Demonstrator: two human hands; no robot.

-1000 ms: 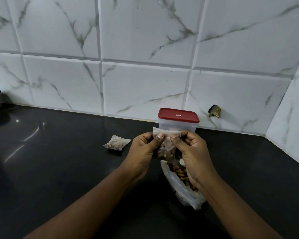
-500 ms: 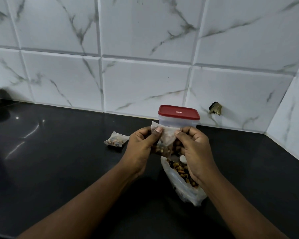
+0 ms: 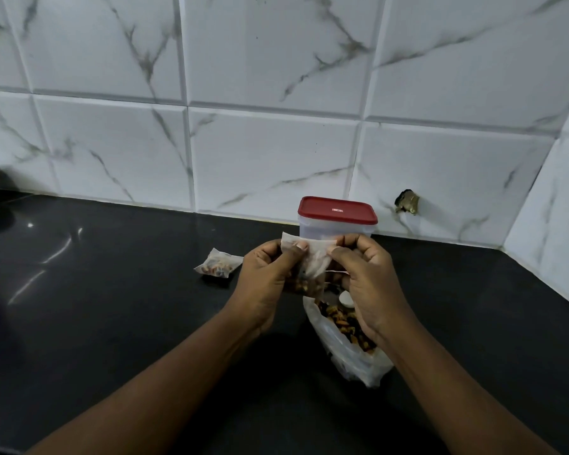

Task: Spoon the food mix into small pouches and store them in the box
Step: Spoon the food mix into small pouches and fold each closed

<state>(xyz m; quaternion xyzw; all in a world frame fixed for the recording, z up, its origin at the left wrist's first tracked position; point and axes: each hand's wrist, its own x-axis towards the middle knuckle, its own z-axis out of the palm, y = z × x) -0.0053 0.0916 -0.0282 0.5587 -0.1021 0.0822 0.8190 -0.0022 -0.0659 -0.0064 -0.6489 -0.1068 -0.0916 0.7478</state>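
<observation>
Head view, centre of frame: we are seeing the left hand and right hand each pinching, thumb vs. forefinger, the top edge of a small pouch; both hands are gripping it, one per top corner, w/ the pouch hanging between them above the dark countertop; brown food mix is showing through its lower part, partly hidden by the left hand. Just behind the hands, the box is standing upright w/ its red lid on, close to the tiled wall. Under the right hand, lower right of centre, an open clear bag of food mix is lying on the countertop; a small white obj. is sitting at its mouth; we cannot tell what it is. Left of the left hand, a second pouch, filled, is lying flat on the countertop, apart from the box. Right of the box, a brass-coloured fitting is sitting in the wall.
</observation>
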